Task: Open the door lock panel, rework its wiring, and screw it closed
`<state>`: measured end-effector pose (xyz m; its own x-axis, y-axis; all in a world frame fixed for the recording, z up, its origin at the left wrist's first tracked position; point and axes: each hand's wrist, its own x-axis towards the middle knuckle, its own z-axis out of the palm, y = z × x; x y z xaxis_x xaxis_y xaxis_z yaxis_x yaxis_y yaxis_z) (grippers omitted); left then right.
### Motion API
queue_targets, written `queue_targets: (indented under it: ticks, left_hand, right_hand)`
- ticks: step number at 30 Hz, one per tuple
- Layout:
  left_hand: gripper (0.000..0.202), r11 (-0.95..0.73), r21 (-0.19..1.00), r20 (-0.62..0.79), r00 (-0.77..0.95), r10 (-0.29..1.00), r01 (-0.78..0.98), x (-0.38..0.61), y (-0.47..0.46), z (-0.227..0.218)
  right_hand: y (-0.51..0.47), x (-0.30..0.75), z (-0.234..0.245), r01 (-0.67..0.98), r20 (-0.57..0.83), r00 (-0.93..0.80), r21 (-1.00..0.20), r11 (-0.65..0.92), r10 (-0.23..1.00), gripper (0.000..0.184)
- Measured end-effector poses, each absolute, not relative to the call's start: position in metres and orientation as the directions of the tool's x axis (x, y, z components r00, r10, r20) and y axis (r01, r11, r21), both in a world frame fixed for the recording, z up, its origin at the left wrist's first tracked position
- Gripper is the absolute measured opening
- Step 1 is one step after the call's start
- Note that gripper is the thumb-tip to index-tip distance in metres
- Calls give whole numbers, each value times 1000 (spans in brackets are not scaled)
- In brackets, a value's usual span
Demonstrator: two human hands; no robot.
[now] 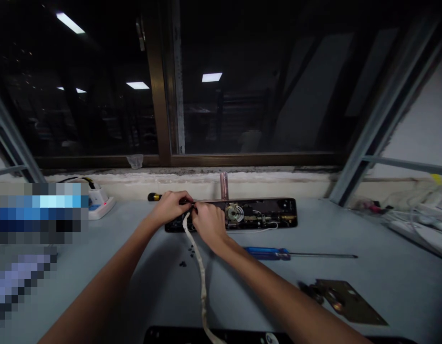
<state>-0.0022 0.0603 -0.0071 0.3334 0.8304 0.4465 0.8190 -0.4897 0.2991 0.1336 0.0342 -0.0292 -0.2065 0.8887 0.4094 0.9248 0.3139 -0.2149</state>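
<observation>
A long black casing lies open, with wiring, a coil and brass-coloured fittings inside. Over its left part, my left hand has its fingers pinched together at the far edge. My right hand is closed beside it, fingertips meeting near the left hand's. Whatever sits between the fingertips is hidden. A whitish wrapped cable runs from under the hands down toward me. Just behind my left hand is a black-and-gold handle. Small black screws lie on the table in front of the casing.
A blue-handled screwdriver points right near my right forearm. Further right lies a flat metal plate with dark parts. A copper cylinder stands behind the casing. A white power strip is at left, a black panel at the front edge.
</observation>
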Motion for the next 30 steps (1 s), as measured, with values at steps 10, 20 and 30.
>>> queue_targets:
  ticks: [10,20,30]
  left_hand:
    - [16,-463,319,441,303,845,827,1,59,-4]
    - [15,-476,329,423,324,847,815,0,58,-4]
    - [14,-472,331,429,315,847,817,1,58,-4]
  right_hand:
    - [47,159,-2,825,464,-420,-164,541,780,28]
    - [76,165,-3,734,332,-593,-151,662,733,26]
    - [66,165,-6,746,344,-625,0,666,700,30]
